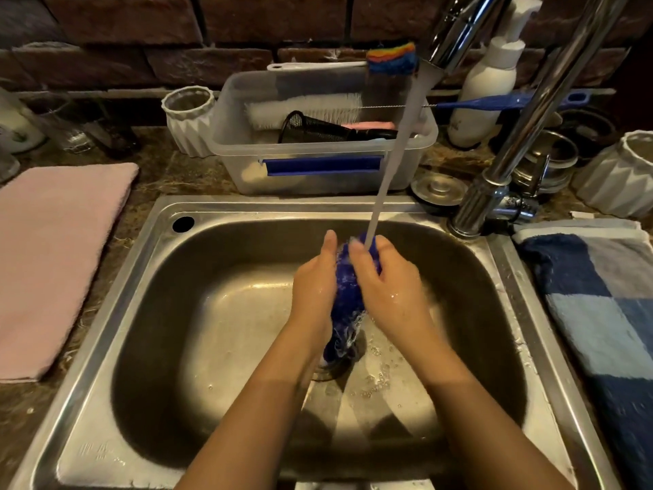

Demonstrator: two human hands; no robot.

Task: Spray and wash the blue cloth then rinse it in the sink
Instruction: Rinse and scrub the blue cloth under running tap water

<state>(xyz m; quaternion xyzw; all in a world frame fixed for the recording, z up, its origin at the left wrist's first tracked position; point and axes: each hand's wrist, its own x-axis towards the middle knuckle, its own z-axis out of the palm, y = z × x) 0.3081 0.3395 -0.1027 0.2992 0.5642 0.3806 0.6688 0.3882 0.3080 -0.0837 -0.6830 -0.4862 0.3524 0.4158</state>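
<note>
Cloth [348,298] pressed btwn both palms, long axis vertical, top under the stream [395,143]. Left hand [314,284] & right hand [385,281] flat-fingered, clamping it over the sink [509,277] drain.

The sink [226,213] basin lay open at nine o'clock of the hands; the faucet [501,164] blocked two o'clock, the plastic tub [318,178] crowded twelve.

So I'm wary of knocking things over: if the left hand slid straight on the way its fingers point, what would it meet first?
The left hand points up and away toward the sink's back wall. Probably that wall comes first; the clear plastic tub stands behind it on the counter. Depth is hard to judge.
</note>
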